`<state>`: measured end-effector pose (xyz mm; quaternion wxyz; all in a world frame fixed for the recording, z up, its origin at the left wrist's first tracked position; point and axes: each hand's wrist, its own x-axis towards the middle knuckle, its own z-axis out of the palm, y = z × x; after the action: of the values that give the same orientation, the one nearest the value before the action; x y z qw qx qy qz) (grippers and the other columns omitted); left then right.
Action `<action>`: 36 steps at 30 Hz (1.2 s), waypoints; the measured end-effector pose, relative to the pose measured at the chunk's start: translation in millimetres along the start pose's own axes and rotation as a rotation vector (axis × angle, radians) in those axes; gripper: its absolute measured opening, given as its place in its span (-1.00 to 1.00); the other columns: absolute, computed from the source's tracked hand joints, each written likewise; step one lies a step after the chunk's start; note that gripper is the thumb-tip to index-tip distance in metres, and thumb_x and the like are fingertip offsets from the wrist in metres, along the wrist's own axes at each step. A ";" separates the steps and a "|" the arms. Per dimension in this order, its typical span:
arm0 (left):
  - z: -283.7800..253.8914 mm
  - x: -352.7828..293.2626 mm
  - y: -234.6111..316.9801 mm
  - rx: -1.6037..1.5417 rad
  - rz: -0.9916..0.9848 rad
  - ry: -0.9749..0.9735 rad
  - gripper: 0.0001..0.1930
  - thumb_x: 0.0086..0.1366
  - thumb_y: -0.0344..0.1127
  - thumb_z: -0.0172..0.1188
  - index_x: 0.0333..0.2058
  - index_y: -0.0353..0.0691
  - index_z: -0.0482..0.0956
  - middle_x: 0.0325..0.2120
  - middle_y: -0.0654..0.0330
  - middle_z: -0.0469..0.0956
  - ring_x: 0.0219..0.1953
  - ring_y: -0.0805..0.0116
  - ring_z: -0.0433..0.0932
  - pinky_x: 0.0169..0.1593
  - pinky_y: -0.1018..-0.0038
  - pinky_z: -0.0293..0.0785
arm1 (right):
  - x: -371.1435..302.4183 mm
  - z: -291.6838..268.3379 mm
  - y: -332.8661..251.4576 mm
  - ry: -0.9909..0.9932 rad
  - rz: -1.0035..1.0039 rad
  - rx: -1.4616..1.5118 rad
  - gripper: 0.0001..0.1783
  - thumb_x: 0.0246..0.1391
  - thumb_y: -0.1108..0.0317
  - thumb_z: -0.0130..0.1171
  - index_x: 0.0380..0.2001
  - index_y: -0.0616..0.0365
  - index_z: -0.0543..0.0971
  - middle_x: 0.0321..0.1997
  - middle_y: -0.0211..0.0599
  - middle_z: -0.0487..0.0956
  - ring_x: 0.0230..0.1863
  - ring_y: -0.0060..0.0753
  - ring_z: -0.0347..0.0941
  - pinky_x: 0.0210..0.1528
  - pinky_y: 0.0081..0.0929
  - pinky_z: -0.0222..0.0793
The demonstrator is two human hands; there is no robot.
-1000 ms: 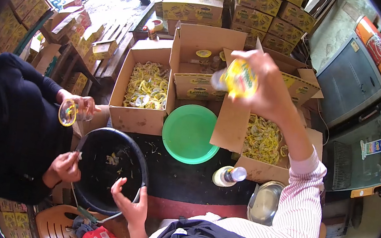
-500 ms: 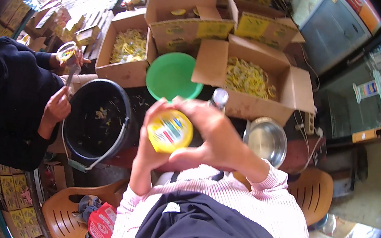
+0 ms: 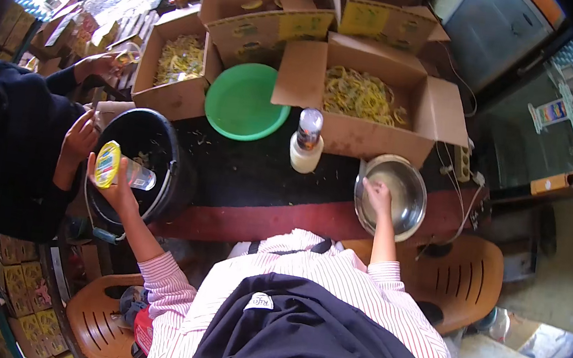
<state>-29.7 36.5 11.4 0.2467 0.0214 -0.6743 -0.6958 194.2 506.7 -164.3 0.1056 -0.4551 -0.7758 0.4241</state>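
Two hands busy: left hand [image 3: 110, 184] clenched round a yellow-lidded cup [image 3: 118, 168] over the black bucket [image 3: 161, 165] at nine o'clock, right hand [image 3: 376, 195] fingers loose inside the steel bowl [image 3: 408, 193] at three o'clock, likely mid-emptying.

The person wears a pink-and-white striped long-sleeved shirt under a dark apron with a small white label.

Bucket [image 3: 162, 158] left of bottle [image 3: 306, 142], steel bowl [image 3: 406, 214] right, basin [image 3: 245, 104] and boxes [image 3: 370, 128] behind.
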 end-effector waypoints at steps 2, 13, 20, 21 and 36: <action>-2.3 6.2 -7.9 0.161 0.160 0.000 -0.24 -0.12 -0.52 0.36 0.07 -0.25 0.16 -0.03 0.13 0.25 0.02 0.34 0.27 0.11 0.46 0.21 | 10.0 22.6 21.3 0.107 -0.071 0.008 -0.30 -0.22 0.04 0.34 -0.13 0.40 0.42 -0.43 -0.07 0.57 -0.38 -0.36 0.50 -0.27 -0.49 0.40; 10.0 -17.5 2.2 0.221 0.132 -0.063 -0.12 -0.21 -0.53 0.42 0.11 -0.26 0.10 -0.03 0.14 0.26 -0.02 0.39 0.32 0.07 0.52 0.27 | -22.4 -23.9 -131.5 0.342 -0.486 0.413 -0.65 -0.03 0.47 0.19 -0.11 0.23 0.45 -0.56 -0.62 0.36 -0.58 -0.80 0.15 -0.52 -0.81 0.13; 15.4 -16.0 -4.5 0.049 0.087 -0.240 -0.14 -0.23 -0.60 0.39 0.08 -0.28 0.11 -0.08 0.10 0.37 -0.05 0.36 0.40 0.07 0.49 0.32 | -103.1 26.9 -318.8 -0.239 -1.249 0.331 -0.64 -0.18 0.58 0.23 -0.21 0.08 0.56 -0.48 -0.32 0.55 -0.49 -0.62 0.45 -0.43 -0.62 0.36; 14.8 -16.1 -6.2 -0.002 0.084 -0.226 -0.18 -0.25 -0.56 0.41 0.04 -0.27 0.19 -0.08 0.09 0.41 -0.05 0.36 0.41 0.06 0.47 0.33 | -116.3 41.5 -336.3 -0.328 -1.311 0.269 -0.61 -0.20 0.62 0.21 -0.20 0.06 0.56 -0.49 -0.26 0.53 -0.49 -0.54 0.47 -0.43 -0.59 0.38; 14.1 -17.4 1.6 0.342 0.154 -0.190 -0.23 -0.29 -0.44 0.45 -0.01 -0.21 0.28 -0.15 0.08 0.45 -0.10 0.27 0.47 -0.02 0.45 0.39 | -158.2 152.4 -371.8 -0.620 -1.580 0.161 -0.69 -0.11 0.59 0.09 -0.23 0.09 0.56 -0.49 -0.19 0.44 -0.51 -0.18 0.43 -0.44 -0.38 0.35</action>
<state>-19.1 56.1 8.9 0.2271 -0.0544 -0.8023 -0.5494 -29.6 211.2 57.1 0.1853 0.3656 -0.8269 0.3850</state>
